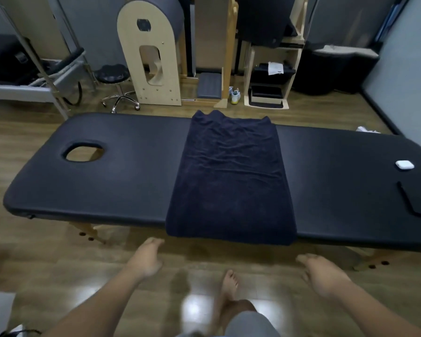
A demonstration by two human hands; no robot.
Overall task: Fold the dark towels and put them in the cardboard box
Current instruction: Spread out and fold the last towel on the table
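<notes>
Risk: the dark navy terry towel (231, 178) overhung the near edge of the black padded bench (122, 181). A tug on one corner alone looked likely to drag it onto the wood floor, and its creases would fold in crooked unless smoothed first.
Left hand: the left hand (147, 260) was low in front of the bench, just short of the towel's near left corner. The grip was empty, fingers loosely curled.
Right hand: the right hand (323, 276) reached forward below the near right corner without touching it. The grip was empty and relaxed, fingers pointing ahead.
Foot: a bare foot (229, 280) stood on the floor between the two arms.
Towel: it lay lengthwise across the bench, flat but wrinkled, its far end rumpled at the far edge.
Bench, right end: a small white rounded case (404, 164) and a flat black pad (416, 203) lay well apart from the towel, though a wide swing of cloth could sweep them off.
Box: no cardboard box could be made out.
</notes>
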